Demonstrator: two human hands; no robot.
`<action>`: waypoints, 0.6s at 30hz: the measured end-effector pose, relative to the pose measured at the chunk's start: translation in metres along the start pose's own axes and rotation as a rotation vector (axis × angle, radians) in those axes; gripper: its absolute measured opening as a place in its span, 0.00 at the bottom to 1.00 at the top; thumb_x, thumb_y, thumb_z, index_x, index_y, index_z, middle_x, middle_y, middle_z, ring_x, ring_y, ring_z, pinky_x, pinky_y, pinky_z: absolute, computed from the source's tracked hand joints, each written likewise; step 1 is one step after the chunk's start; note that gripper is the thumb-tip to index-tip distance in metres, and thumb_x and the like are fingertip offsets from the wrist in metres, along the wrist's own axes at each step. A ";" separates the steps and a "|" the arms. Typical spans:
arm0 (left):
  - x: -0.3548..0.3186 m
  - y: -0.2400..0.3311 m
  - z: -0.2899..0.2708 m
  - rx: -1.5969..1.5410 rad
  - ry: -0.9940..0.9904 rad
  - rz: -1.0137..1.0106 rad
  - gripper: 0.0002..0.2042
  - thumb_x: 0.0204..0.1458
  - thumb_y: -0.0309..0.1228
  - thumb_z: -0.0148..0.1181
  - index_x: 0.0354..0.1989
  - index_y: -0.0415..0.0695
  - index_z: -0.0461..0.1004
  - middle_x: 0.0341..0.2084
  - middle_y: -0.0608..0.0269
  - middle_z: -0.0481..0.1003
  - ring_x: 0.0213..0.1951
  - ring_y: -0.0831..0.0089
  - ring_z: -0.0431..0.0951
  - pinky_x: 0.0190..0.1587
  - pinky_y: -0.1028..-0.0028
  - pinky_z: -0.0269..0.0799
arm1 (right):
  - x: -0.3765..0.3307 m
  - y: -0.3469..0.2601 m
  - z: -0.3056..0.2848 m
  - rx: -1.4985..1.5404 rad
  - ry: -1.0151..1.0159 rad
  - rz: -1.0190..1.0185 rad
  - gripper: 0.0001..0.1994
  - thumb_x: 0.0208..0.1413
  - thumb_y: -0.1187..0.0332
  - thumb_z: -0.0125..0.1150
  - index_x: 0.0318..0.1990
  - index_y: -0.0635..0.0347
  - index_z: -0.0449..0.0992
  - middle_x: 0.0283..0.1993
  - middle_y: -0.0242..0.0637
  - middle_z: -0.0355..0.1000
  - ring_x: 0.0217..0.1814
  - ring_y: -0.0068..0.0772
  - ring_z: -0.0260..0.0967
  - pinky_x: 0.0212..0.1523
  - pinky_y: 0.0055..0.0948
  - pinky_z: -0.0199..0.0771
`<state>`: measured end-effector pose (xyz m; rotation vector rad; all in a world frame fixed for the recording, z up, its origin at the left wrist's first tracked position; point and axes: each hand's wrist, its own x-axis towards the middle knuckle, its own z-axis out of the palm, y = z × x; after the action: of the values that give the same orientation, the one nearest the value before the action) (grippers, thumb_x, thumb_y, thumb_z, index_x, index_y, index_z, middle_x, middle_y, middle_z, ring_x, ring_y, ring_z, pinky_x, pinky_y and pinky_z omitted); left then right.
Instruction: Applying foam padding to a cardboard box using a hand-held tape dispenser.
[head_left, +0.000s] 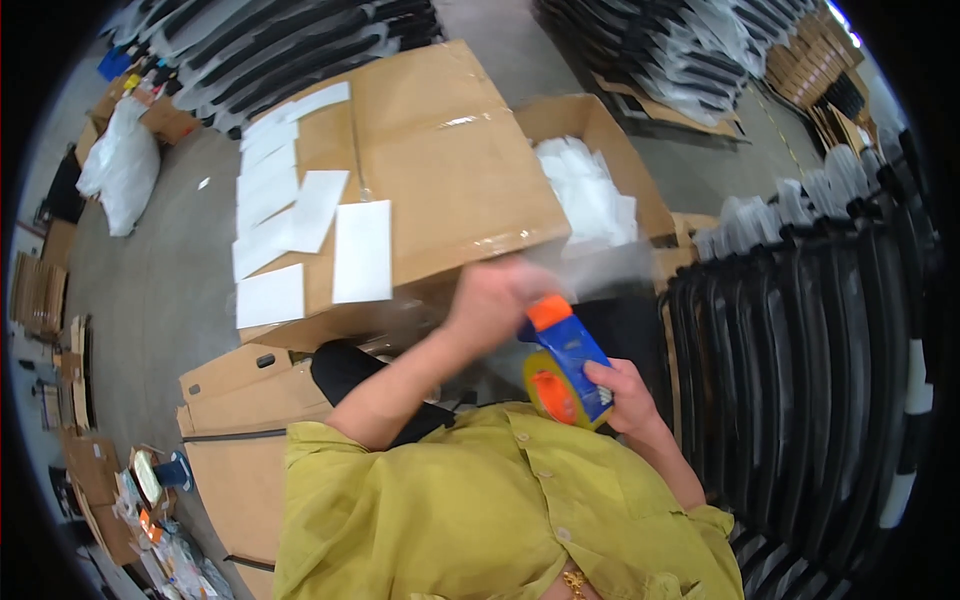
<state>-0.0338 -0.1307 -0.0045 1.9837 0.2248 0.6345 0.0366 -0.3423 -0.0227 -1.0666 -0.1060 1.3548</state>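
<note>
Grey concrete floor point(200, 270) carries a large brown cardboard box point(440, 180). Head view: flat white rectangular sheets point(362, 250) lie along the box's left side, several overlapping. An open brown cardboard carton point(635, 180) containing white crumpled material point(583, 185) stands beside the right edge. The right hand point(626, 393) grips a blue-and-orange handheld tape dispenser point(574, 352) off the box's near edge, toward its right corner. The left hand point(495, 298) is positioned at the dispenser's orange tip; motion blur prevents telling whether its fingers hold anything.
</note>
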 end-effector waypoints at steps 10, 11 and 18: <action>0.042 0.036 -0.069 0.611 0.129 0.628 0.12 0.35 0.24 0.54 0.33 0.43 0.72 0.26 0.61 0.73 0.28 0.66 0.74 0.32 0.70 0.71 | 0.045 0.034 -0.052 0.137 0.211 0.003 0.16 0.52 0.63 0.52 0.43 0.66 0.69 0.39 0.38 0.72 0.39 0.30 0.70 0.44 0.30 0.69; 0.060 0.007 -0.107 0.790 0.236 0.645 0.14 0.36 0.23 0.53 0.36 0.44 0.72 0.29 0.60 0.74 0.30 0.62 0.74 0.35 0.68 0.70 | 0.043 0.029 -0.047 0.120 0.222 0.009 0.15 0.54 0.64 0.50 0.44 0.66 0.68 0.40 0.38 0.71 0.38 0.29 0.71 0.43 0.29 0.70; 0.108 -0.145 -0.282 1.528 0.312 -0.064 0.16 0.45 0.30 0.50 0.46 0.48 0.64 0.32 0.58 0.71 0.38 0.64 0.71 0.49 0.63 0.61 | 0.058 0.031 -0.058 0.072 0.336 0.099 0.15 0.49 0.64 0.56 0.39 0.69 0.70 0.34 0.39 0.72 0.32 0.30 0.71 0.36 0.28 0.72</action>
<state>-0.0742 0.2012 0.0082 3.2495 1.2467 0.8176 0.0666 -0.3317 -0.1046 -1.2358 0.2444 1.2390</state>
